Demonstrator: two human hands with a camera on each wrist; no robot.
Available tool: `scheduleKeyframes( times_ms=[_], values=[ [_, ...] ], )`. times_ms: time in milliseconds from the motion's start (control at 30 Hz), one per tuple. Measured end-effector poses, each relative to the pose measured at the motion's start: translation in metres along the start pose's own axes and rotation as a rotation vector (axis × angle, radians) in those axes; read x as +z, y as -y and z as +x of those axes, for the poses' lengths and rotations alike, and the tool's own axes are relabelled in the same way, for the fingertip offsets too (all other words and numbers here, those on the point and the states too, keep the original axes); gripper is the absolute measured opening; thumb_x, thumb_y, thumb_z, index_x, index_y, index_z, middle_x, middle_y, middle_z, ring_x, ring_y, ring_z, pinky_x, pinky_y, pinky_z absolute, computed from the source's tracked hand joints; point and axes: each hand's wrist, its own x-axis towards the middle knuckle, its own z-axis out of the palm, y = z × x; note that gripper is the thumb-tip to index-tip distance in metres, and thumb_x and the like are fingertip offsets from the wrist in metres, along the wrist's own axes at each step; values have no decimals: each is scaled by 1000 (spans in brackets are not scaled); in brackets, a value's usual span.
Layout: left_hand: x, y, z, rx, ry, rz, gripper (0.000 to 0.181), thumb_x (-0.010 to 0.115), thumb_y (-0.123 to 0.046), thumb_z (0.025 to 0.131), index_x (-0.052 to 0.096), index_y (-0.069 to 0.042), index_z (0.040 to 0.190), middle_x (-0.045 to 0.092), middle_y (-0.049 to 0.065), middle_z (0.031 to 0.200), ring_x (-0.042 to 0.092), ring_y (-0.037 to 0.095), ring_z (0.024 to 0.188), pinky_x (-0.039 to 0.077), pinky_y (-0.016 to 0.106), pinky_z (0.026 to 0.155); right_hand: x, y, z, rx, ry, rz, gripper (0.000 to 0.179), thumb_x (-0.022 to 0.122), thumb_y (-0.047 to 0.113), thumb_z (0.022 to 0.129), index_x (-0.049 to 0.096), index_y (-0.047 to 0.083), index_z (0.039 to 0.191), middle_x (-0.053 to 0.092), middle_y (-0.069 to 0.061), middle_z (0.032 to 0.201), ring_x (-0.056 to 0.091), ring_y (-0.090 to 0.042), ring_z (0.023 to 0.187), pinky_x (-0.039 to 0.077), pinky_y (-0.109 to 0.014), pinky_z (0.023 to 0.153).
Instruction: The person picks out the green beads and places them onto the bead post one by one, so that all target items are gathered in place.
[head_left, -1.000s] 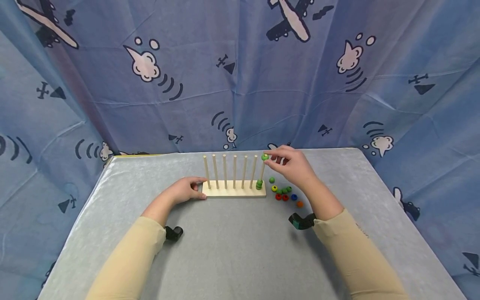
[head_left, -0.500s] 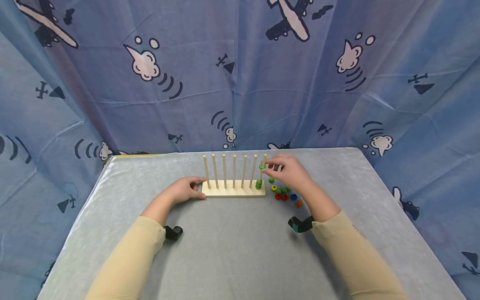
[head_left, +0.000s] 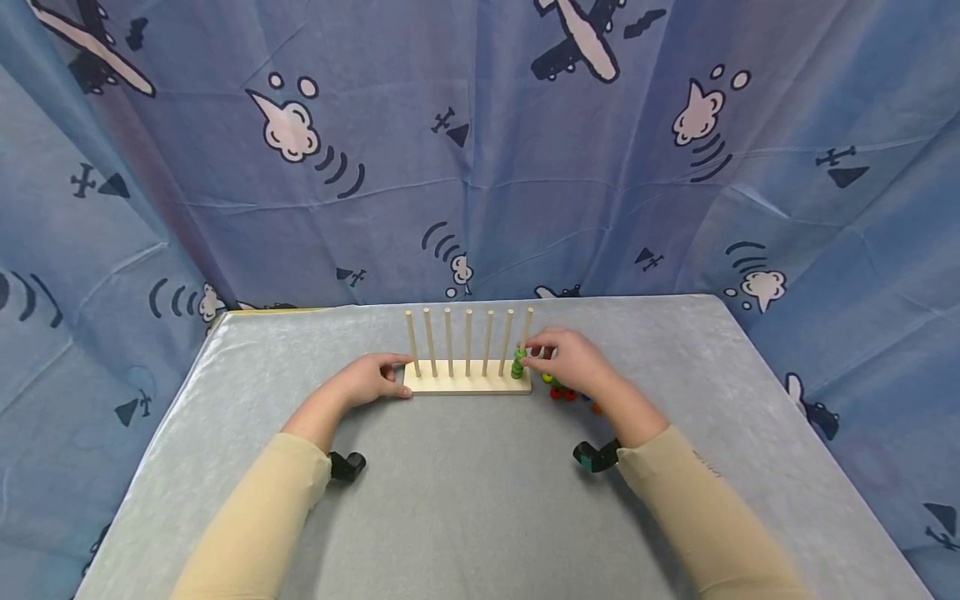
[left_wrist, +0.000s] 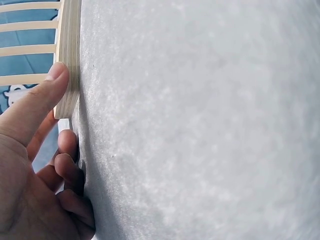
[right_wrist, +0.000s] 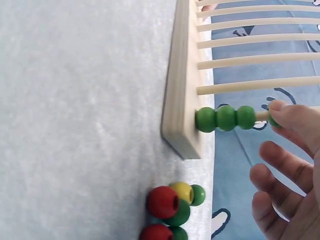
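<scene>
A pale wooden peg board [head_left: 467,385] with a row of upright pegs stands near the far side of the table. My left hand [head_left: 365,377] grips its left end; in the left wrist view the thumb [left_wrist: 59,71] lies on the front edge. Three green beads [right_wrist: 226,118] are stacked at the foot of the rightmost peg. Around that same peg, just above the stack, is another green bead [right_wrist: 272,120], pinched between the thumb and a finger of my right hand [head_left: 573,362]. The right hand's other fingers are loosely bent and hold nothing.
Loose beads lie on the table right of the board, partly hidden by the right hand in the head view: red beads [right_wrist: 162,201], a yellow bead [right_wrist: 182,192], green beads [right_wrist: 198,195] and an orange bead [head_left: 597,408]. A blue patterned curtain [head_left: 480,208] hangs behind.
My right hand has lowered the green bead from the top of the rightmost peg down close to the stack. The left hand and board have stayed put.
</scene>
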Motion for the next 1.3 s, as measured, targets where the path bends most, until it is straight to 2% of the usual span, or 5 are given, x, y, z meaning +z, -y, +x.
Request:
scheduleKeyframes(
  times_ms=[400, 767, 1033, 1300],
  values=[
    [-1, 3, 1, 1, -1, 1, 64, 83, -26, 82, 59, -10, 139, 52, 1, 80, 45, 15, 70, 37, 32, 70, 5, -8, 3, 28, 54, 13, 31, 73, 29, 92, 73, 13, 118, 66, -1, 101, 60, -20, 91, 50, -40, 79],
    [0, 4, 3, -3, 4, 4, 64, 82, -27, 83, 58, -11, 140, 52, 0, 80, 44, 14, 70, 37, 31, 70, -7, -19, -4, 80, 51, 18, 35, 71, 31, 93, 71, 17, 126, 65, -1, 103, 59, -19, 90, 48, -38, 73],
    [0, 3, 2, -1, 5, -4, 64, 83, -26, 82, 59, -11, 139, 51, 0, 80, 44, 14, 70, 37, 31, 69, -17, -37, -15, 75, 72, -19, 35, 70, 25, 94, 70, 12, 126, 64, -1, 100, 57, -18, 86, 46, -36, 70],
    [-1, 3, 2, -3, 6, 1, 64, 83, -27, 82, 58, -11, 140, 52, 1, 81, 45, 15, 72, 37, 32, 71, -25, -60, -28, 117, 97, -64, 32, 72, 24, 93, 72, 11, 122, 63, -2, 98, 55, -19, 84, 46, -34, 68]
  ],
)
